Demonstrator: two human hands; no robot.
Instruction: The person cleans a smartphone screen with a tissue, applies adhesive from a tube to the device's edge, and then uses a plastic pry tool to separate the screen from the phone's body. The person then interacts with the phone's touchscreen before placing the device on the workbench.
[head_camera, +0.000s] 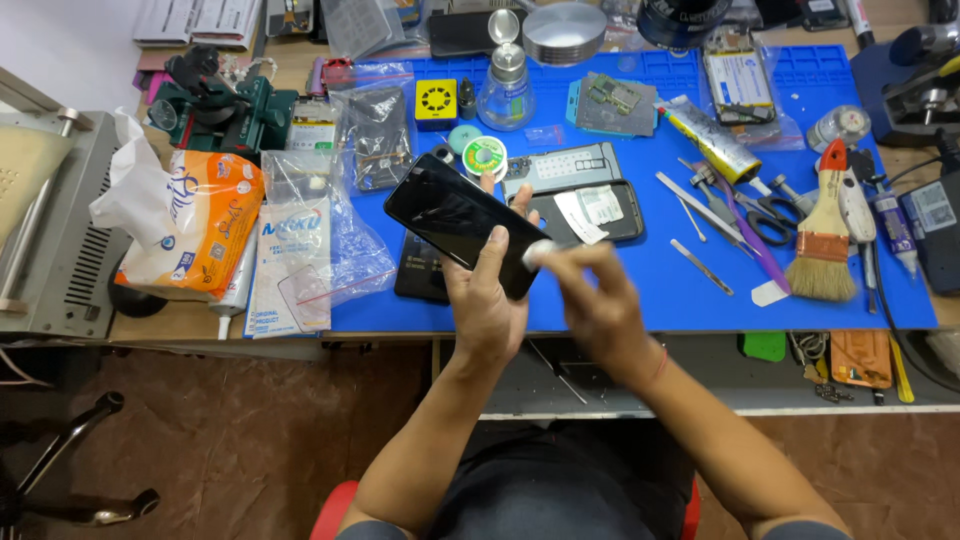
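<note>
My left hand (487, 300) holds a black smartphone (455, 222) from below, screen up and tilted, above the front edge of the blue work mat (650, 290). My right hand (597, 300) is blurred and pinches a small white wad (537, 252) against the phone's lower right corner. An opened phone body and a black back cover (600, 210) lie on the mat just behind the hands.
Tweezers (702, 266), scissors (768, 215), a paintbrush (825, 240) and a glue tube (715, 140) lie on the mat's right. Plastic bags (330, 230) and an orange-and-white pack (190, 225) sit left. A glass bottle (505, 85) and a yellow box (436, 103) stand behind.
</note>
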